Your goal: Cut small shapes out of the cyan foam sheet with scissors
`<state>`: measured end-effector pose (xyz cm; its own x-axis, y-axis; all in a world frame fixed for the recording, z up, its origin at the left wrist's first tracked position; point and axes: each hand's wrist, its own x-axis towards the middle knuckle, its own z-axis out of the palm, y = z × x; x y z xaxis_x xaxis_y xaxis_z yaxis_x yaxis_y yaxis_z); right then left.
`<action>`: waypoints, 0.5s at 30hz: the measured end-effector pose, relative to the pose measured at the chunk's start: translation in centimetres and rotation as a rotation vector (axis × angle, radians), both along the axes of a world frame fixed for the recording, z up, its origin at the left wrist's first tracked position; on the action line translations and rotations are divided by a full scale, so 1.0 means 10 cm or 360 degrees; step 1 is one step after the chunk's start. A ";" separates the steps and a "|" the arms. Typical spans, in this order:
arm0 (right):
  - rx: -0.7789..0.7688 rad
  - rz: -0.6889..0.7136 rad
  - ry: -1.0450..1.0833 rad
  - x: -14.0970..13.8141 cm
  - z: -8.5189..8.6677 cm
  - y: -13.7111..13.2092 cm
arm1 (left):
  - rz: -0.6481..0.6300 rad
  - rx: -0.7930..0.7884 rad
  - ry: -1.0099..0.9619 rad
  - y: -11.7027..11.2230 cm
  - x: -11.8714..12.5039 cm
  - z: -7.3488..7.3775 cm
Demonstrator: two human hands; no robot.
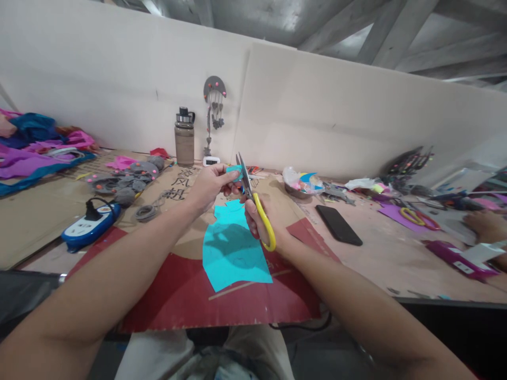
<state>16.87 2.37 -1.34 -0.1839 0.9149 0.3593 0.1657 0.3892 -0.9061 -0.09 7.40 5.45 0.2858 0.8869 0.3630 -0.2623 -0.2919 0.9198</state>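
Note:
My left hand (217, 182) pinches a small turquoise piece (234, 171), paper or felt, between thumb and fingers. In my right hand (255, 219) is a pair of scissors (263, 221) with yellow handles, its blades pointing up and away from me. The blades stand right beside the small piece; whether they touch it I cannot tell. Below both hands a larger turquoise sheet (237, 253) with cut edges lies on a red and brown cardboard sheet (166, 295). The shadow of my hands falls across it.
Left lie a blue power strip (91, 224), grey yarn (146, 212) and colourful cloth (39, 142). A water bottle (185, 140) stands by the white board (119, 84). To the right are a black phone (338, 224), a bowl (299, 189), more scissors (420, 217) and another person's hand (485, 224).

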 end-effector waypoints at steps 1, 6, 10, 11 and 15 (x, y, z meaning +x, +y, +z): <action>-0.0003 -0.0003 0.0003 0.00 0.00 0.00 | -0.0002 -0.0004 -0.0005 0.00 0.00 0.00; -0.0049 -0.0011 0.0016 -0.02 0.01 -0.01 | -0.0003 -0.0005 -0.0038 0.01 -0.01 0.00; -0.0056 -0.0009 0.0020 -0.01 0.02 -0.01 | -0.0013 0.0004 -0.0078 0.00 -0.01 0.01; -0.0055 -0.0006 0.0017 -0.01 0.02 -0.01 | -0.0013 0.0001 -0.0077 0.00 -0.01 0.01; -0.0044 -0.0008 0.0013 -0.01 0.01 -0.01 | 0.0005 -0.0028 -0.0067 -0.01 0.00 0.03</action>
<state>16.75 2.23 -1.26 -0.1767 0.9254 0.3352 0.1601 0.3631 -0.9179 -0.07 7.25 5.75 0.2675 0.8942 0.3589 -0.3002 -0.2766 0.9129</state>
